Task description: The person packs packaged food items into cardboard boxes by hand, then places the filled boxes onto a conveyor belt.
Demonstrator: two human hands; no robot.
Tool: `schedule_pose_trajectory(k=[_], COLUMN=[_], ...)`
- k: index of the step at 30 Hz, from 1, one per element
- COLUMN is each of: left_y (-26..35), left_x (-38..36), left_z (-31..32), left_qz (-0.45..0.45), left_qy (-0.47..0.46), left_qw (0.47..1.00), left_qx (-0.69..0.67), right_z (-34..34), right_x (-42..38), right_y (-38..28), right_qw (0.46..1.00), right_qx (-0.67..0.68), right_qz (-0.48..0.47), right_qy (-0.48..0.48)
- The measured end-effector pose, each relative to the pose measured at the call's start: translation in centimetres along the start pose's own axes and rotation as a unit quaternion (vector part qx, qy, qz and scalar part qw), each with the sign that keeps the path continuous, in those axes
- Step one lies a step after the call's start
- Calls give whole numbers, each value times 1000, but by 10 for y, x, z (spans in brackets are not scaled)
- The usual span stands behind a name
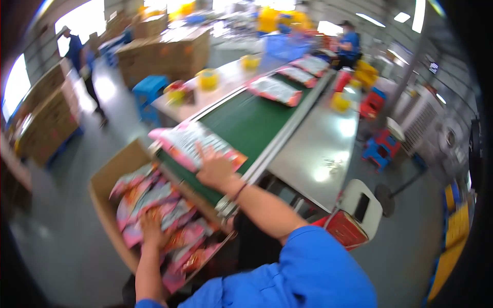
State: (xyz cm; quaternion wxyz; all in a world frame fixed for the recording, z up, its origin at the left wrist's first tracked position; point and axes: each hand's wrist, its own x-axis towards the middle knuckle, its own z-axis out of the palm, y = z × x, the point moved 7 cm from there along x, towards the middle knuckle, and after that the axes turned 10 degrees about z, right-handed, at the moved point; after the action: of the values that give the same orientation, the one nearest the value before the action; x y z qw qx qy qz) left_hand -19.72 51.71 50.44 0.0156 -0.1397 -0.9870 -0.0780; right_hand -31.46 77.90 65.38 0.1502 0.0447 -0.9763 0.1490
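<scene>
My right hand (218, 170) lies with spread fingers on top of a pink and white printed plastic bag (187, 139). That bag rests at the near end of a green conveyor belt (236, 120). Down to the left, my left hand (152, 228) is on the packed bags (172, 210) in an open cardboard box (110, 205), its fingers stretched over them and slightly blurred. The box stands against the end of the conveyor. Farther up the belt lie several more bags (275, 90) of the same kind.
A steel table (313, 159) runs along the belt's right side, with a chair (359, 210) near its end. Blue stools (149, 95) and large cartons (164, 56) stand left. One person (77, 51) is at left; another (349, 43) sits by the far belt end.
</scene>
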Motion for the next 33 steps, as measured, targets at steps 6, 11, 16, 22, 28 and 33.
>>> schedule_pose_trajectory(k=[6,11,16,22,28,33], left_y=[-27,-49,-68,-69,-65,-68], left_x=[-29,-92,-135,-134,-132,-133], left_z=[-20,-106,-79,-85,-86,-84], left_qz=[-28,-102,-285,-210,-214,-214], left_qy=[48,288,227,340,332,330], left_qw=[953,947,922,894,886,881], left_qx=[-299,-97,-132,-203,-242,-263], right_z=[-81,-104,-112,133,131,70], right_x=[-8,-26,-37,-100,-110,-123], right_y=[-34,-105,-186,-193,-170,-159], right_qw=[958,829,898,928,905,832], right_qx=[242,490,384,-57,31,9], right_qz=[-122,-123,-211,-332,-376,-397], right_qy=[-97,-238,-45,-160,-198,-387])
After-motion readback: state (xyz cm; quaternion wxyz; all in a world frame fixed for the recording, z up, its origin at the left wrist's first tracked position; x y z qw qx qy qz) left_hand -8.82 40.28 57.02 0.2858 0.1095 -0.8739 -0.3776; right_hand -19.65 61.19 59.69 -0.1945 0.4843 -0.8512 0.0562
